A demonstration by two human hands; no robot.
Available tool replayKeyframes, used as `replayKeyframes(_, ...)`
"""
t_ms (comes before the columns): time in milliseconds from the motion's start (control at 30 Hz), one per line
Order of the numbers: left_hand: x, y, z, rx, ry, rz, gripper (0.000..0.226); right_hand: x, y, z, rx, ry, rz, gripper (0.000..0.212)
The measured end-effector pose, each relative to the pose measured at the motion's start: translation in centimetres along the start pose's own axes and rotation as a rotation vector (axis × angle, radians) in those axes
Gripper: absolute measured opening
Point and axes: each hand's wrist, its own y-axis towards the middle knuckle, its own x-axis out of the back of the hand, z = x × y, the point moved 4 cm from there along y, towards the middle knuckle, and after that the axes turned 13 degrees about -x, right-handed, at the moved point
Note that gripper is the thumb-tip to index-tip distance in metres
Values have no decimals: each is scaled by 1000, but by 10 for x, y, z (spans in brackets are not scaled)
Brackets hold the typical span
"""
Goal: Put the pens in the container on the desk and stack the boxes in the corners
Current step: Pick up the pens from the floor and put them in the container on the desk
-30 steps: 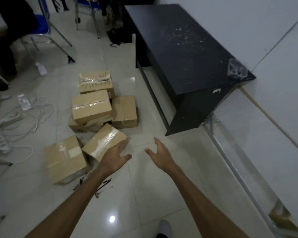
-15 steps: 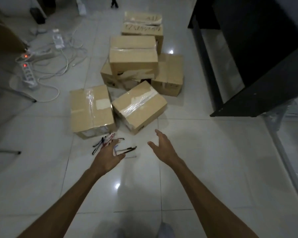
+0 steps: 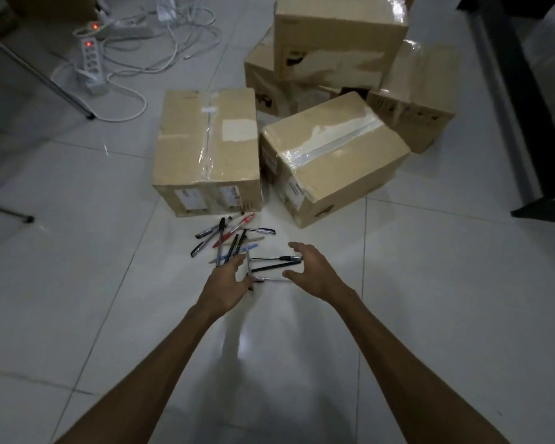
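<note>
Pens (image 3: 237, 243): scattered on the tiled floor (image 3: 93, 283), just in front of the left box (image 3: 207, 149).
Left hand (image 3: 226, 286): fingers spread and relaxed at the near end of the pens, grasping nothing I can make out.
Right hand (image 3: 314, 270): released, cupped beside the pens' right end.
Other boxes (image 3: 334, 161): clustered right of the left box.

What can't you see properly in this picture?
- Container: out of the head view, past the frame edge.
- Desk: cut off by the right and top edges; its top is not shown.
- Back boxes: the top one is cut by the top edge, lower ones hidden behind nearer boxes.
- Box labels: too small and dim to read.
- Pens: some covered by the left hand.
</note>
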Motion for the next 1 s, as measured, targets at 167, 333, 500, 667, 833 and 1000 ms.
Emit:
replayKeyframes(167,-33,35,51,-2,8,-67,55,-35,47,-17,106,-192,-103,68)
replayKeyframes(333,-43,46,63,-20,-22,-175,45,-55,65,-25,155,-411,-141,73)
replayKeyframes(500,-49,56,69,-15,-41,-218,39,-57,69,-33,170,-455,-223,56)
replayKeyframes(667,-57,60,63,-41,-27,-241,24,-51,67,-40,134,-391,-199,35)
replayKeyframes(833,-63,65,73,-31,-114,-228,19,-46,65,-44,91,-345,-149,28)
replayKeyframes(1000,-66,61,67,-15,-169,-204,31,-46,63,-46,123,-445,-190,17)
